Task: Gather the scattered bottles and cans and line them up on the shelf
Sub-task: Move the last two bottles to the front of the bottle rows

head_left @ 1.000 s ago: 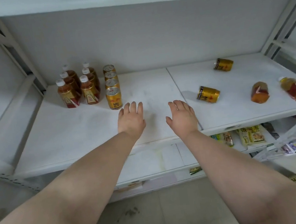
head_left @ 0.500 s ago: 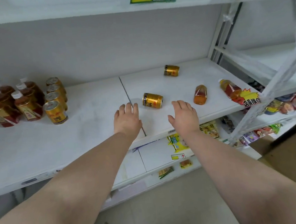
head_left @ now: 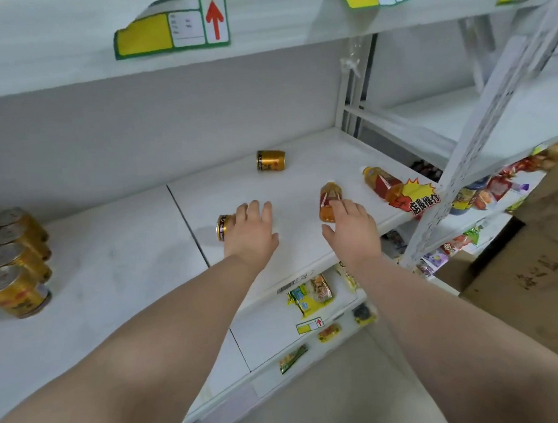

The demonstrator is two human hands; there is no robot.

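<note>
Both arms reach forward, palms down: left hand (head_left: 250,233) spread over a toppled gold can (head_left: 225,227), right hand (head_left: 352,229) spread, fingertips at a fallen tea bottle (head_left: 330,200).

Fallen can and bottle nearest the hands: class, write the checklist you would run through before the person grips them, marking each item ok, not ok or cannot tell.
1. Left hand over the near fallen can, fingers open: ok.
2. Right hand at the near fallen bottle, fingers open: ok.
3. Either item already gripped: not ok, neither hand has closed.
4. Bottle's cap tight: cannot tell.
5. Free shelf space beside the standing row of cans: ok.
6. All scattered items gathered: not ok, a far can and a second bottle lie on their sides.
</note>
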